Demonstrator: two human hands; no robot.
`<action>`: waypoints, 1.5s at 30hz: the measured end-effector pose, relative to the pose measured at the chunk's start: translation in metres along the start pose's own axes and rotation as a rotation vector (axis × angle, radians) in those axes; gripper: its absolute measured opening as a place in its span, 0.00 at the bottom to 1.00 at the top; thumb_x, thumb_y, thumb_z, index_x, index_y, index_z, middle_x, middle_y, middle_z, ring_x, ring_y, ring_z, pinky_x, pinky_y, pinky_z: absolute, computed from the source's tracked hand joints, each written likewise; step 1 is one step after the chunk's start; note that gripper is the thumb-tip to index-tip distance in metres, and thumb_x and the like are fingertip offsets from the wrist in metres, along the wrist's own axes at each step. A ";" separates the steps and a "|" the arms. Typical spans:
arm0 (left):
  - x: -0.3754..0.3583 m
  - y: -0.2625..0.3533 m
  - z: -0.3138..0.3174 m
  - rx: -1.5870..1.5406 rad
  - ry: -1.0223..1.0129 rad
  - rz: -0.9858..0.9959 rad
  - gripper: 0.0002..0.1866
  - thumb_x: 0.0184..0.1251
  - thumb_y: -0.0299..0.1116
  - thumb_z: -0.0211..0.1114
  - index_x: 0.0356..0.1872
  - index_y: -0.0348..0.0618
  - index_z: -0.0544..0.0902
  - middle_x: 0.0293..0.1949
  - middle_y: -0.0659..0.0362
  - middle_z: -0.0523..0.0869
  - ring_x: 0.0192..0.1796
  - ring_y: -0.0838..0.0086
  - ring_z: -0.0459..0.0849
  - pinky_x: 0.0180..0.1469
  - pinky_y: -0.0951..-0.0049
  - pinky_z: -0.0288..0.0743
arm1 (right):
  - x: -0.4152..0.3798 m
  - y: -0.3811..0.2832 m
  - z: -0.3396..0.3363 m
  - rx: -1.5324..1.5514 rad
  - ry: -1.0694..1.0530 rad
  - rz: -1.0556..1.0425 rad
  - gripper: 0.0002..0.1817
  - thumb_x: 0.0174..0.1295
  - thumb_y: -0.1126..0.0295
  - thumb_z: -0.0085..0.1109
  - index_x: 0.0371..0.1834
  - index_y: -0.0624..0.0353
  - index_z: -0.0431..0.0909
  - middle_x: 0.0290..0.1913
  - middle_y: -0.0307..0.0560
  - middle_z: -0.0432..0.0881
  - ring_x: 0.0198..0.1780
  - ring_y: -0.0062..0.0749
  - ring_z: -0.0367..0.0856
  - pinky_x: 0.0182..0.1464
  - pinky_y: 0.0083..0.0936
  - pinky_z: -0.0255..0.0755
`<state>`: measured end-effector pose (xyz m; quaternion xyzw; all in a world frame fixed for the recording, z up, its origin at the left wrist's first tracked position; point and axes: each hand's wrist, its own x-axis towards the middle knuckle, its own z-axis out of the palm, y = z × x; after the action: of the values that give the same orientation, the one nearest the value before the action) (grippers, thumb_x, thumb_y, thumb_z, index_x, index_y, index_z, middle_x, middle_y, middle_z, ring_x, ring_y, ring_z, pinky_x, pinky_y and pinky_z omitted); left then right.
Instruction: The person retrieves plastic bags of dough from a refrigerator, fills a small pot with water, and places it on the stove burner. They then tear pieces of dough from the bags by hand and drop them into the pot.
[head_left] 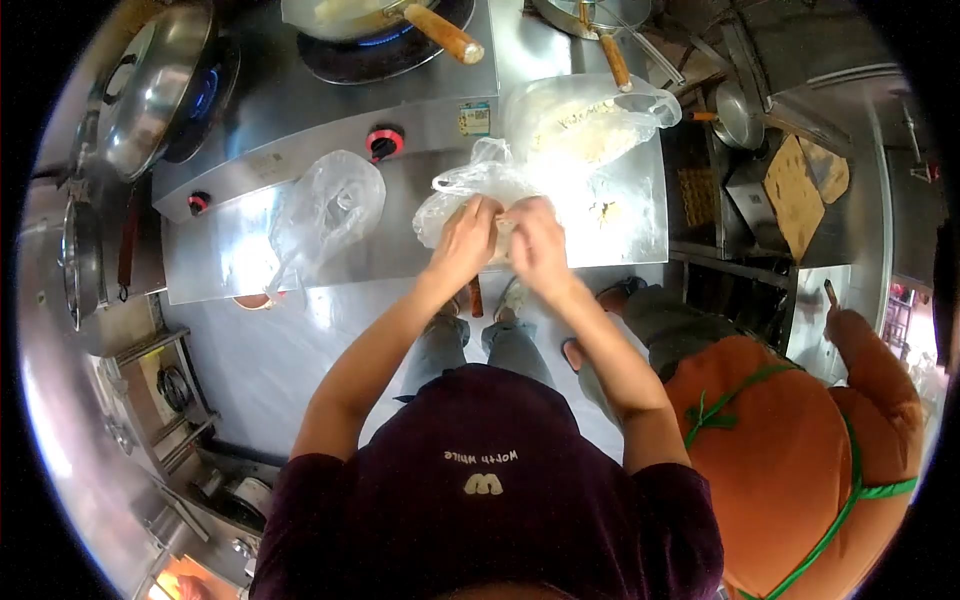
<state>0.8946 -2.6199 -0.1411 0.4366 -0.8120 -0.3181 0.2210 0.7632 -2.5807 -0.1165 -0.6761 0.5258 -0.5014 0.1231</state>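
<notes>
My left hand [466, 237] and my right hand [533, 240] meet over a crumpled clear plastic bag [470, 183] on the steel stove ledge [230, 260]. Both hands pinch the bag's near edge, fingers closed on the plastic. What the bag holds is hidden by my hands. Just behind it lies a larger clear bag of pale food [585, 125]. A third clear bag [325, 210], empty-looking, rests on the ledge to the left.
A lit burner carries a wok with a wooden handle [443, 32]. A steel lid [150, 85] covers the left burner. Red knobs [385, 143] face the ledge. Another person in an orange top with green apron strings [800, 440] stands close on my right.
</notes>
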 end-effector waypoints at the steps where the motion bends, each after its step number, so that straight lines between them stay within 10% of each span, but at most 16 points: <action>1: 0.000 -0.011 0.005 0.069 -0.007 0.157 0.13 0.50 0.25 0.59 0.39 0.37 0.76 0.38 0.51 0.79 0.44 0.60 0.78 0.52 0.60 0.68 | -0.005 -0.002 0.010 0.037 -0.081 -0.015 0.10 0.43 0.82 0.51 0.32 0.64 0.72 0.34 0.53 0.74 0.34 0.45 0.73 0.38 0.30 0.69; 4: -0.006 -0.050 0.025 0.273 -0.101 0.462 0.10 0.48 0.25 0.57 0.35 0.37 0.77 0.34 0.50 0.82 0.42 0.62 0.80 0.44 0.66 0.75 | -0.017 0.022 0.026 -0.236 -0.329 -0.050 0.09 0.44 0.77 0.52 0.32 0.60 0.75 0.32 0.50 0.77 0.35 0.42 0.76 0.43 0.30 0.71; 8: -0.004 -0.022 0.005 0.529 -0.578 0.271 0.12 0.48 0.27 0.59 0.37 0.37 0.78 0.37 0.51 0.83 0.40 0.61 0.82 0.45 0.63 0.75 | -0.028 0.052 0.007 -0.789 -0.855 0.000 0.08 0.48 0.70 0.52 0.31 0.53 0.79 0.28 0.43 0.81 0.32 0.33 0.81 0.41 0.34 0.69; 14: -0.004 -0.017 -0.033 0.647 -0.770 -0.264 0.28 0.47 0.39 0.67 0.50 0.39 0.72 0.34 0.50 0.82 0.39 0.59 0.82 0.40 0.62 0.76 | -0.032 0.038 -0.044 -0.960 -1.016 0.417 0.07 0.48 0.69 0.54 0.30 0.55 0.80 0.26 0.44 0.81 0.31 0.35 0.81 0.42 0.39 0.70; 19: -0.002 0.005 -0.041 0.471 -0.415 -0.154 0.47 0.45 0.37 0.69 0.67 0.45 0.51 0.43 0.46 0.79 0.41 0.54 0.80 0.43 0.61 0.74 | 0.001 -0.045 -0.003 -0.065 -0.165 -0.317 0.06 0.42 0.75 0.57 0.25 0.60 0.73 0.31 0.50 0.74 0.35 0.42 0.76 0.41 0.37 0.72; 23: -0.009 -0.012 -0.040 0.478 -0.411 -0.027 0.54 0.37 0.45 0.72 0.68 0.52 0.50 0.48 0.42 0.75 0.45 0.54 0.79 0.44 0.61 0.73 | -0.008 -0.036 0.048 -0.256 -0.322 -0.018 0.05 0.46 0.72 0.54 0.26 0.59 0.75 0.30 0.50 0.76 0.34 0.36 0.79 0.31 0.28 0.74; 25: -0.016 -0.003 -0.061 0.448 -0.675 -0.221 0.59 0.33 0.48 0.74 0.69 0.56 0.45 0.50 0.41 0.75 0.46 0.52 0.79 0.45 0.61 0.73 | -0.019 -0.004 0.043 -0.661 -0.948 0.273 0.07 0.48 0.71 0.52 0.30 0.57 0.78 0.28 0.48 0.80 0.33 0.38 0.81 0.27 0.28 0.74; 27: -0.039 -0.034 -0.056 0.514 -0.302 -0.058 0.63 0.27 0.55 0.74 0.69 0.52 0.47 0.47 0.38 0.76 0.44 0.52 0.80 0.45 0.61 0.74 | -0.051 0.031 0.016 -0.773 -0.848 0.332 0.11 0.49 0.69 0.51 0.36 0.55 0.78 0.28 0.46 0.82 0.31 0.38 0.82 0.29 0.30 0.75; 35: -0.015 -0.059 -0.030 0.310 -0.441 -0.511 0.44 0.54 0.62 0.54 0.67 0.47 0.54 0.38 0.42 0.81 0.41 0.51 0.81 0.45 0.61 0.73 | -0.059 0.099 -0.034 -0.784 -0.815 0.367 0.38 0.54 0.68 0.51 0.69 0.56 0.46 0.46 0.57 0.77 0.43 0.39 0.80 0.40 0.33 0.76; 39: 0.019 -0.084 -0.026 0.286 -0.222 -0.472 0.37 0.60 0.58 0.51 0.63 0.40 0.60 0.43 0.42 0.80 0.41 0.50 0.80 0.46 0.59 0.71 | 0.000 0.124 -0.023 -0.550 -0.903 0.508 0.34 0.54 0.63 0.51 0.65 0.60 0.53 0.45 0.60 0.77 0.44 0.46 0.78 0.47 0.36 0.72; 42: 0.036 -0.101 -0.029 0.271 -0.435 -0.492 0.30 0.58 0.53 0.55 0.57 0.44 0.70 0.41 0.44 0.81 0.45 0.56 0.80 0.42 0.61 0.75 | 0.013 0.149 -0.013 -0.218 -0.872 0.569 0.25 0.50 0.63 0.55 0.50 0.63 0.68 0.45 0.61 0.75 0.45 0.51 0.75 0.47 0.35 0.69; 45: 0.008 -0.072 -0.044 0.548 -0.391 -0.056 0.25 0.54 0.37 0.59 0.55 0.43 0.71 0.43 0.48 0.79 0.50 0.59 0.77 0.44 0.65 0.75 | 0.030 0.115 -0.033 -0.314 -1.122 0.674 0.25 0.50 0.61 0.54 0.50 0.63 0.68 0.42 0.61 0.77 0.43 0.51 0.77 0.46 0.36 0.69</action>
<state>0.9592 -2.6712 -0.1601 0.4328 -0.8819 -0.1718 -0.0736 0.6676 -2.6421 -0.1647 -0.6430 0.6311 0.0741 0.4275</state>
